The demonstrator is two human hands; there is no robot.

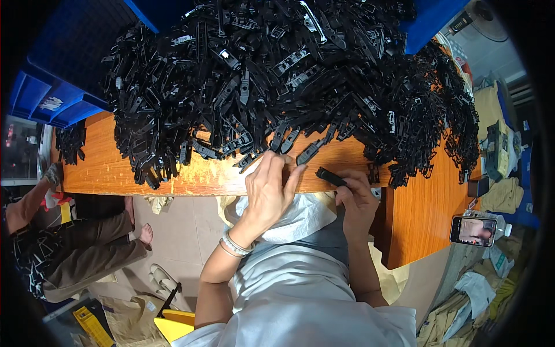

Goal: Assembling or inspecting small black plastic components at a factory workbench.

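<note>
I've got one slim black plastic clip (330,176) pinched, angled over the table edge; another clip (308,152) lies flat by my fingertips.

A glossy orange-brown wooden table (110,173) is seen, its near edge curved. A large heap of black plastic clip parts (277,75) is spread across it, with a smaller black cluster (70,141) at nine o'clock. A smartphone (474,230) lies at four o'clock.

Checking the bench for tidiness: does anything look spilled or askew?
Yes: the heap of black plastic clips sprawls across the wooden table, with strays near its front edge by the left hand.
</note>
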